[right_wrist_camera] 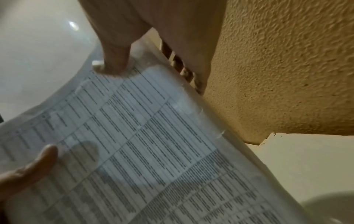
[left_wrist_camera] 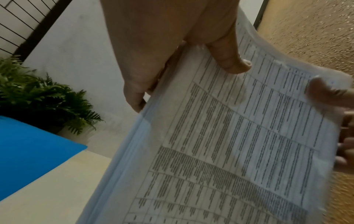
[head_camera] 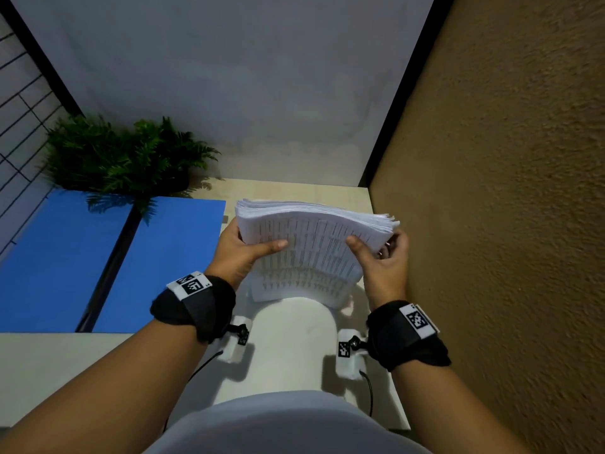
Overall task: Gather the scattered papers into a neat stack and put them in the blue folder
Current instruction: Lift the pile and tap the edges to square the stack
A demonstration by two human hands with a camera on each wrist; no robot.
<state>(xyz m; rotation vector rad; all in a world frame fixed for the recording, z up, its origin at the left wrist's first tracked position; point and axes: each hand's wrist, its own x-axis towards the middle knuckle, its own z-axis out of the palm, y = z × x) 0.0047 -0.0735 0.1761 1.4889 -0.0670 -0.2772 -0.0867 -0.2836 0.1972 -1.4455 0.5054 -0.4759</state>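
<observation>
papers (head_camera: 307,244) | between left hand (head_camera: 240,252), right hand (head_camera: 381,262) | both grips pinching side edges

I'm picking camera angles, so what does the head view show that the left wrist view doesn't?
Only the head view shows both wrists with black bands and the whole open blue folder. Only the left wrist view shows the printed table lines up close. Both show the paper stack, gripped by the left hand and the right hand, and the fern.

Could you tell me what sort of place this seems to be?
Probably a small office desk nook: a pale desk with a blue folder lying open, a potted fern, and a stack of printed papers.
</observation>
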